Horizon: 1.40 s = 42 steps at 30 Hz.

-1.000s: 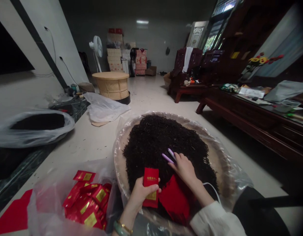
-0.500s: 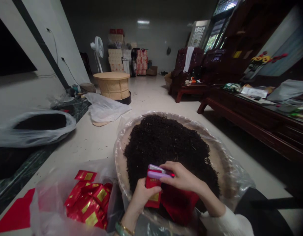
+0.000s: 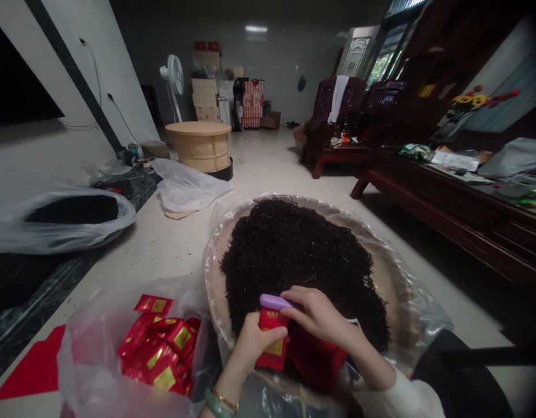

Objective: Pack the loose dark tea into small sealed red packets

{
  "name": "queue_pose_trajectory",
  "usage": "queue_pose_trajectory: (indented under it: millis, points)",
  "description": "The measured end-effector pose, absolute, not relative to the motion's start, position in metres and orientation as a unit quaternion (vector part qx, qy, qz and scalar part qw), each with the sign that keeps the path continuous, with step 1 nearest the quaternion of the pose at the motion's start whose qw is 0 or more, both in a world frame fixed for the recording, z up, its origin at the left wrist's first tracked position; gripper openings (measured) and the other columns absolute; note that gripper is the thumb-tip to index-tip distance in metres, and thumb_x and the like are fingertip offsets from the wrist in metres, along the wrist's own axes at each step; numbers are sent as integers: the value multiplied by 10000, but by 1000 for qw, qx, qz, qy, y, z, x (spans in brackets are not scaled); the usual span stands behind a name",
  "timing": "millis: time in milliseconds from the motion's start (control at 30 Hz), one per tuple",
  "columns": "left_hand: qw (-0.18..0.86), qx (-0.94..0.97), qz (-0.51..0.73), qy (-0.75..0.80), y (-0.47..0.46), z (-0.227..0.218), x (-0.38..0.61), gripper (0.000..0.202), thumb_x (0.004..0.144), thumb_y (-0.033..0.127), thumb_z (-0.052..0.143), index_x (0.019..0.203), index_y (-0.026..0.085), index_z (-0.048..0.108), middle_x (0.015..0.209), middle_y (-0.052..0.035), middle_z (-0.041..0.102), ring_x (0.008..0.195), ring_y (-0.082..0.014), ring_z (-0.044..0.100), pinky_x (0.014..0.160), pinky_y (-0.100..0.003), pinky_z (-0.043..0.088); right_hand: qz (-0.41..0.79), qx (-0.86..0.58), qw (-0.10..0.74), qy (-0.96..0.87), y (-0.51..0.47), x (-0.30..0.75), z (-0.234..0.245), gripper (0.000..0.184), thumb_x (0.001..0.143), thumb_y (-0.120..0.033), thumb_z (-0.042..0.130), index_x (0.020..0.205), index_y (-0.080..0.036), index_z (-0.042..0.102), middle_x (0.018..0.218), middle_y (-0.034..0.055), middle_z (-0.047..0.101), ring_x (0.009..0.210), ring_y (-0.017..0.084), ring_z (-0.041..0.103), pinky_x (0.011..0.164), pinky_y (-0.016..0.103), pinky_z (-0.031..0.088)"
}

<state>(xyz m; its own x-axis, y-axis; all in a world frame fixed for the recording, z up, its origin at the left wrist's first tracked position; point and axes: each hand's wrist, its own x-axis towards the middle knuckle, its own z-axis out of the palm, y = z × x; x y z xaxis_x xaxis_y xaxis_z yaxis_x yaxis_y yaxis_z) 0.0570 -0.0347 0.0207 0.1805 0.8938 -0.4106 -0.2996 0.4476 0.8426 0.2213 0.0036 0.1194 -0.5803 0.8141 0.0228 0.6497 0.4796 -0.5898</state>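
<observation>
My left hand (image 3: 250, 345) grips a small red packet (image 3: 272, 346) with gold print, held upright over the near rim of a wide round basket (image 3: 213, 284). My right hand (image 3: 318, 316) is closed on a purple clamp-like tool (image 3: 274, 302), which sits across the top edge of the packet. The basket is lined with clear plastic and heaped with dark loose tea leaves (image 3: 294, 255). A stack of flat red packets (image 3: 315, 354) lies under my right wrist. A thin white cord (image 3: 352, 320) shows by that wrist.
A clear plastic bag with several filled red packets (image 3: 157, 348) lies at the lower left. A red sheet (image 3: 31, 371) lies on the floor. Another bag of dark leaves (image 3: 72, 212) is at the left, a round wicker drum (image 3: 201, 145) beyond, a dark wooden bench (image 3: 446, 203) at the right.
My right hand brought the purple tool from over the tea heap down to the packet's top. The tool's jaws, apart before, now look closed on the packet's edge.
</observation>
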Motion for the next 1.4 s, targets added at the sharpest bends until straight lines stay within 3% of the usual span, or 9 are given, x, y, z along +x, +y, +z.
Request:
queue_pose_trajectory:
  millis: [133, 200, 333, 533, 1400]
  points:
    - [694, 284, 516, 414, -32, 39, 55, 635, 550, 469, 861, 1065, 145, 682, 1019, -116, 740, 934, -271, 690, 831, -345, 525, 274, -437, 149, -844, 3, 222, 116, 239, 937, -348, 527, 976, -179, 691, 842, 63, 681, 744, 191, 625, 663, 259, 426]
    - [693, 262, 540, 398, -29, 47, 54, 583, 603, 486, 828, 1062, 157, 682, 1090, -129, 723, 995, -279, 676, 878, -355, 510, 283, -437, 151, -840, 3, 222, 115, 239, 933, -346, 533, 996, -181, 695, 851, 66, 685, 747, 195, 628, 664, 264, 424]
    - [695, 259, 540, 397, -25, 54, 55, 474, 616, 461, 829, 939, 137, 703, 992, -109, 749, 870, -240, 698, 800, -314, 524, 298, -439, 158, -833, 2, 222, 114, 253, 935, -346, 524, 971, -172, 706, 842, 71, 687, 733, 195, 623, 657, 265, 422]
    - [705, 229, 553, 380, -26, 53, 57, 451, 608, 436, 845, 915, 138, 701, 934, -89, 763, 800, -205, 707, 753, -284, 530, 305, -441, 141, -832, 2, 222, 116, 283, 935, -370, 518, 1019, -174, 703, 873, 81, 696, 761, 203, 632, 676, 268, 428]
    - [711, 220, 549, 379, -28, 55, 56, 451, 602, 428, 849, 920, 145, 701, 935, -87, 758, 788, -199, 697, 736, -276, 516, 307, -439, 142, -832, 3, 221, 114, 283, 928, -368, 521, 1017, -172, 704, 864, 83, 697, 751, 202, 635, 674, 265, 434]
